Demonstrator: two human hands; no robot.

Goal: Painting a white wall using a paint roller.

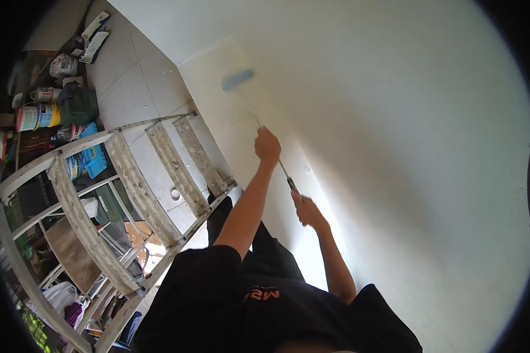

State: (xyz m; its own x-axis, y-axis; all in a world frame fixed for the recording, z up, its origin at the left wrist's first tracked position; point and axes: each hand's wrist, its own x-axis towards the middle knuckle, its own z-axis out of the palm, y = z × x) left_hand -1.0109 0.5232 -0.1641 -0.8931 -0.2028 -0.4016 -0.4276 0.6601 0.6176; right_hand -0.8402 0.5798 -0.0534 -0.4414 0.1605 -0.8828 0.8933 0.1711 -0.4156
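A paint roller with a pale blue sleeve (237, 80) is against the pale wall (380, 110), slightly blurred. Its thin metal rod (284, 168) runs back towards me on a slant. My left hand (267, 144) grips the rod partway up, with the arm stretched out. Lower down, my right hand (309, 210) is closed around the end of the dark handle (292, 183). To my left stands a stepladder (134, 183) with broad treads, spotted with dried paint. Whether the sleeve is wet with paint I cannot tell.
Beyond the ladder, paint buckets (38, 116), a dark green box (80, 105) and a bright blue plastic item (93, 152) crowd the left side. A roll of tape (175, 194) lies on the grey tiled floor (123, 84). White plastic bags (55, 296) sit at lower left.
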